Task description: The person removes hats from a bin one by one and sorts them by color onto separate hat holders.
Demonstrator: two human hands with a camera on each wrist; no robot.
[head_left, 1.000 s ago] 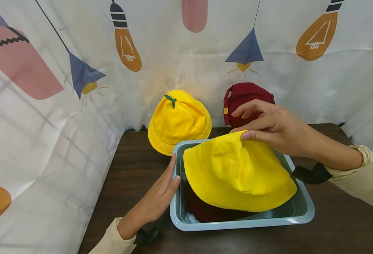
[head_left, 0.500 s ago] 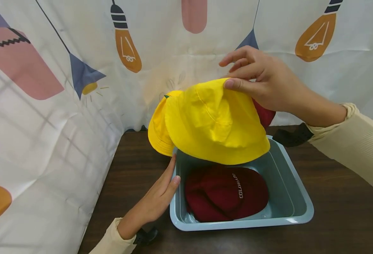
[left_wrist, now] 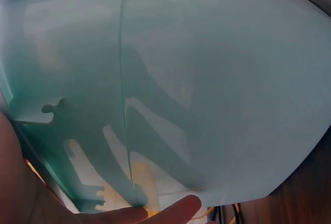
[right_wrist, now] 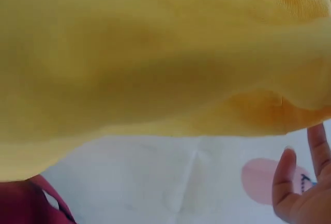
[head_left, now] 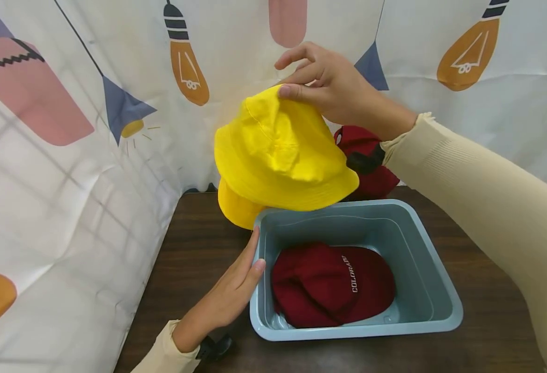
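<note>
Right hand (head_left: 325,80) pinches yellow bucket hat (head_left: 285,155) near basin (head_left: 357,330); left hand (head_left: 229,290), fingers straight, touches basin's left edge; open room beside baseball cap (head_left: 334,285).

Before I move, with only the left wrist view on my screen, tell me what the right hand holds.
Observer: The right hand pinches a yellow hat by its crown.
Operator: Now name whatever lies inside the blue bin.
Observer: From the head view, a dark red cap lettered COLORADO lies in the blue bin.
Operator: Report what is beyond the bin's far rim, on the right.
Observer: A second red cap, partly covered by the black wrist strap in front of it.
</note>
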